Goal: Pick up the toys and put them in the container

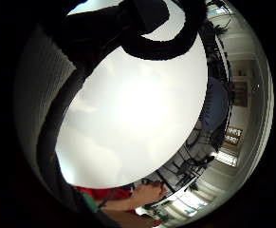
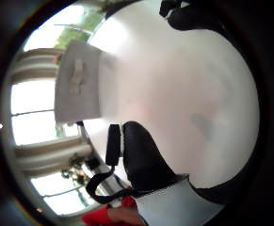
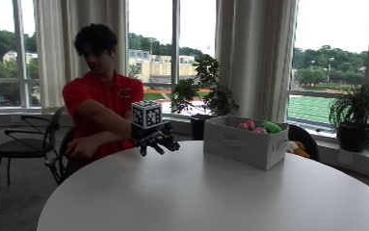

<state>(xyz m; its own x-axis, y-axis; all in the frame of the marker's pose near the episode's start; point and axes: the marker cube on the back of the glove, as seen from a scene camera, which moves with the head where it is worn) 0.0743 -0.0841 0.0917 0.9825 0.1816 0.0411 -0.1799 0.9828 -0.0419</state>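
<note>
While the gloved right hand [image 3: 156,140] hovers over the white round table [image 3: 190,197], fingers hanging loosely curled and holding nothing, the grey fabric container [image 3: 245,142] stands well apart beside it, long side facing the hand, with pink and green toys [image 3: 259,127] inside.

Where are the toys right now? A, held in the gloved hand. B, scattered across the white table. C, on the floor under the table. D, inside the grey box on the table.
D: pink and green toys poke out above the rim of the grey box, while the gloved hand hovers above the table with nothing in its grip.
</note>
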